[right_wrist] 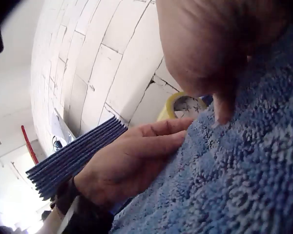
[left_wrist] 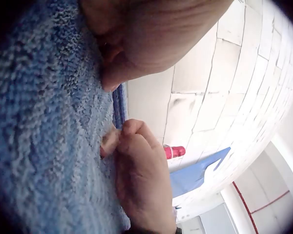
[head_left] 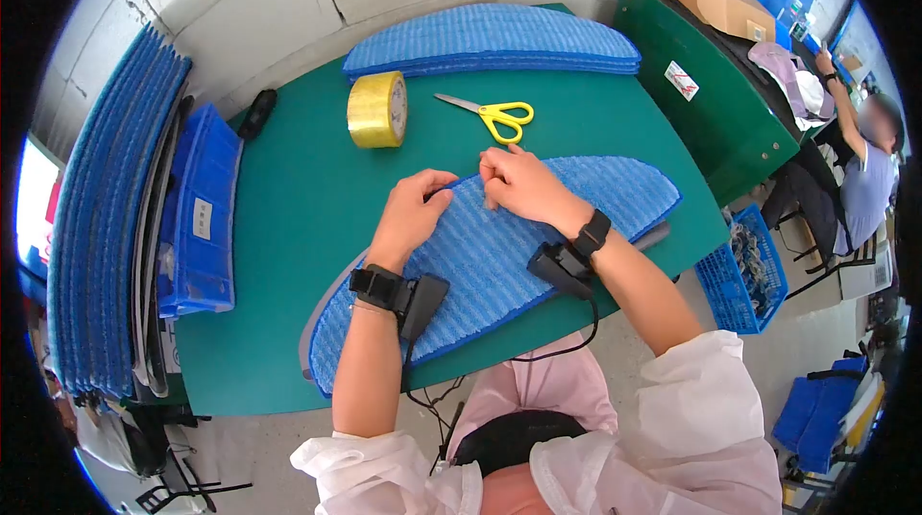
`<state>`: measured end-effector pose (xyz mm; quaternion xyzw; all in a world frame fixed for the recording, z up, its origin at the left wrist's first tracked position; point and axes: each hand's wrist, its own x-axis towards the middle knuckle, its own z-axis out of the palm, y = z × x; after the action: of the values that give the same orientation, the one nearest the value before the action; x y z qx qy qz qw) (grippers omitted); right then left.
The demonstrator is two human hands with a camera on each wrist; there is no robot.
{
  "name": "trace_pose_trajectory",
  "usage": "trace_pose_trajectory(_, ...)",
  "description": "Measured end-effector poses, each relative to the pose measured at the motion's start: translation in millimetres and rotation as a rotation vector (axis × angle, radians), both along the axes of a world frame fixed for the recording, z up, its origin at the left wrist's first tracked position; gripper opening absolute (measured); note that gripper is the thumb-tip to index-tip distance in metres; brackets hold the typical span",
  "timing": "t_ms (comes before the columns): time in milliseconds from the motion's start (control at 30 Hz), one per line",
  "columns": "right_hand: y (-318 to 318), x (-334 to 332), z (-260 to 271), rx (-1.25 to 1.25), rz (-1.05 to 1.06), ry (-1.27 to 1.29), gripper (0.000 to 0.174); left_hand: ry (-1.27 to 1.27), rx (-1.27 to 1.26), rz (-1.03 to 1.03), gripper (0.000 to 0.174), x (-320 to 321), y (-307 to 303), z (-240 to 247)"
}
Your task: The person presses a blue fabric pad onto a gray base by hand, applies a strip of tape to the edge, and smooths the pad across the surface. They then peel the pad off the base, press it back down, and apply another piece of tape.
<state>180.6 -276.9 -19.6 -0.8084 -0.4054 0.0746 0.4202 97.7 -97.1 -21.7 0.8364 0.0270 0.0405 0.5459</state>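
A blue striped mop pad (head_left: 595, 193) with a dark blue edge lies across the near part of the green table, fluffy side up. At its far edge my left hand (head_left: 413, 212) holds the border, thumb on top, as the right wrist view also shows. My right hand (head_left: 528, 190) is a little to the right with fingers curled, and its fingertips pinch at the pile near the same edge; I cannot tell whether a loose bit is between them. Close beyond that hand are yellow-handled scissors (head_left: 504, 118). Grey material (head_left: 658, 234) pokes out from under the pad.
A roll of yellow tape (head_left: 376, 111) stands behind the hands. More blue pads (head_left: 490, 39) are stacked along the wall, others (head_left: 110, 217) upright at the left beside a blue bin (head_left: 204, 212). A black object (head_left: 257, 114) lies nearby. Right of the table are a blue basket (head_left: 740, 270) and a seated person.
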Motion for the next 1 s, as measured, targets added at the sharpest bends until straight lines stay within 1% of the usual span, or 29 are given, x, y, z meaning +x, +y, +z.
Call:
trace_pose_trajectory(100, 1, 4, -7, 0.039, -0.018, 0.024, 0.004, 0.000, 0.025, -0.012, 0.027, 2, 0, -1)
trace_pose_trajectory(167, 1, 7, -14, 0.173, -0.023, 0.249, 0.005, 0.013, 0.052, -0.027, 0.028, 2, 2, -3)
trace_pose_trajectory(233, 2, 7, -19, 0.217, -0.016, 0.268, 0.006, -0.018, -0.011, -0.040, 0.032, 3, 4, -8)
trace_pose_trajectory(267, 1, 6, -14, 0.253, -0.003, 0.280, 0.007, -0.019, -0.008, -0.047, 0.032, 3, 5, -8)
trace_pose_trajectory(300, 0, 6, -10, 0.285, 0.002, 0.358, 0.009, -0.016, -0.031, -0.050, 0.033, 3, 4, -7)
trace_pose_trajectory(333, -3, 4, -5, 0.286, -0.008, 0.357, 0.009, -0.012, -0.055, -0.053, 0.033, 3, 3, -7)
trace_pose_trajectory(400, -8, 1, 11, 0.455, -0.071, 0.384, 0.008, -0.001, -0.034, -0.054, 0.032, 3, 0, 3)
trace_pose_trajectory(433, -16, 2, 21, 0.389, -0.082, 0.378, 0.007, 0.001, 0.028, -0.048, 0.031, 1, -1, 8)
trace_pose_trajectory(467, -23, 4, 26, 0.386, -0.078, 0.379, 0.007, 0.005, 0.089, -0.039, 0.029, 0, -2, 14)
trace_pose_trajectory(500, -29, 5, 30, 0.288, -0.065, 0.348, 0.008, -0.025, 0.113, -0.081, 0.028, 3, 3, 12)
trace_pose_trajectory(533, -35, 6, 33, 0.186, -0.049, 0.319, 0.009, -0.021, 0.104, -0.072, 0.028, 3, 5, 14)
trace_pose_trajectory(567, -41, 7, 35, 0.091, -0.009, 0.295, 0.008, 0.000, 0.179, -0.105, 0.029, 1, 4, 19)
trace_pose_trajectory(600, -43, 5, 29, 0.070, 0.011, 0.296, 0.008, 0.018, 0.249, -0.130, 0.030, 0, 4, 22)
trace_pose_trajectory(633, -42, 5, 19, 0.134, 0.054, 0.373, 0.007, 0.037, 0.183, -0.137, 0.031, 4, 9, 7)
trace_pose_trajectory(667, -41, 10, 6, 0.192, 0.099, 0.450, 0.005, 0.028, 0.160, -0.107, 0.031, 4, 5, 9)
trace_pose_trajectory(700, -38, 14, -5, 0.155, 0.103, 0.352, 0.003, 0.005, 0.297, -0.086, 0.032, 3, 0, 13)
trace_pose_trajectory(733, -38, 21, -15, 0.130, 0.125, 0.346, 0.003, -0.009, 0.435, -0.066, 0.033, 4, -3, 15)
trace_pose_trajectory(767, -35, 21, -18, 0.146, 0.089, 0.356, 0.002, -0.029, 0.572, -0.091, 0.032, 15, 0, 6)
trace_pose_trajectory(800, -34, 18, -17, 0.164, 0.051, 0.367, 0.002, -0.025, 0.555, -0.070, 0.032, 21, -6, 9)
trace_pose_trajectory(833, -36, 17, -14, 0.179, 0.072, 0.434, 0.003, 0.030, 0.644, -0.083, 0.030, 29, -17, 12)
trace_pose_trajectory(867, -38, 16, -14, 0.165, 0.084, 0.434, 0.003, 0.085, 0.736, -0.098, 0.029, 34, -29, 15)
trace_pose_trajectory(933, -38, 14, -13, 0.162, 0.043, 0.338, 0.004, 0.088, 0.687, -0.053, 0.028, 46, -49, 8)
trace_pose_trajectory(967, -38, 15, -15, 0.161, 0.053, 0.336, 0.004, 0.089, 0.650, -0.026, 0.028, 51, -57, 3)
trace_pose_trajectory(1000, -39, 17, -19, 0.125, 0.036, 0.224, 0.005, 0.088, 0.654, -0.018, 0.028, 48, -66, 2)
